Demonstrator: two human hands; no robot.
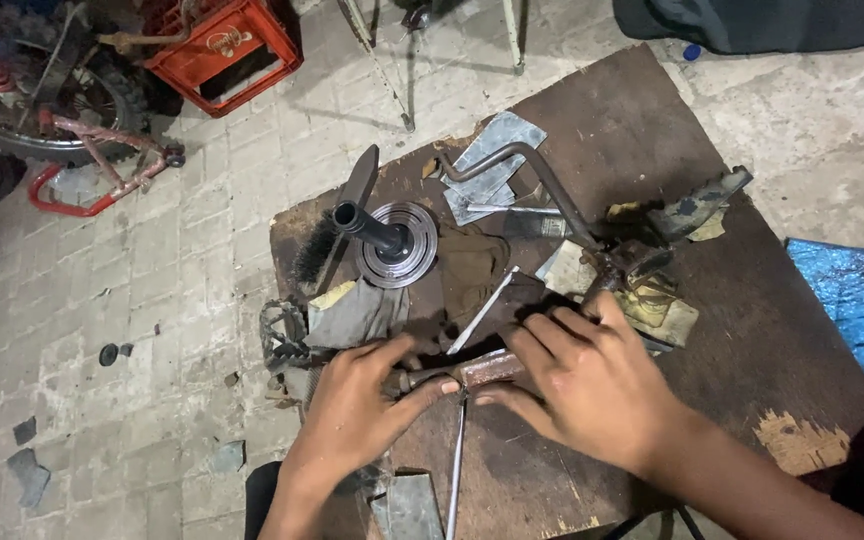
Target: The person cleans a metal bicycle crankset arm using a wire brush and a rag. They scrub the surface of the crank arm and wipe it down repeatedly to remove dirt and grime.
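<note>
My left hand (362,410) and my right hand (587,380) meet over a short rusty metal shaft (477,370) lying across a dark wooden board (752,330). Left fingers pinch its dark left end, right fingers press on its rusty right part. A thin metal rod (455,465) runs from under the shaft toward me. Just beyond the hands lie a brown rag (472,270) and a flat metal strip (482,310).
On the board stand a round metal hub with a black stem (392,240), a wire brush (317,250), a bent kick lever with footpeg (592,225) and metal sheet scraps (492,165). A red crate (227,55), a motorcycle wheel (42,110) and a blue sheet (857,300) surround it.
</note>
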